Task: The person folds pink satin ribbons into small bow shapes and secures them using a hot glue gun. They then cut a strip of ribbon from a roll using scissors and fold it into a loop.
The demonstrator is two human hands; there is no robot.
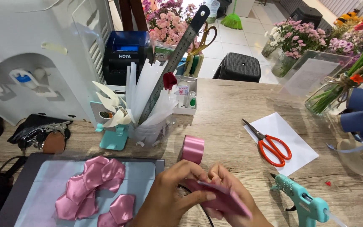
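Here, bottom centre, the left hand (169, 197) and right hand (236, 197) both pinch a pink ribbon strip (223, 199); mid-frame, a clear cup (150, 132) holds white strips (141, 90) and a steel ruler (175, 59).

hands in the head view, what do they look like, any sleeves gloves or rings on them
Both hands are bare: no gloves, and no rings or bracelets show on the parts in view. The left hand and right hand enter from the bottom edge with bare wrists; no sleeve or watch reaches into the picture. The fingernails that show are short and unpainted. The forearms are cut off by the frame.
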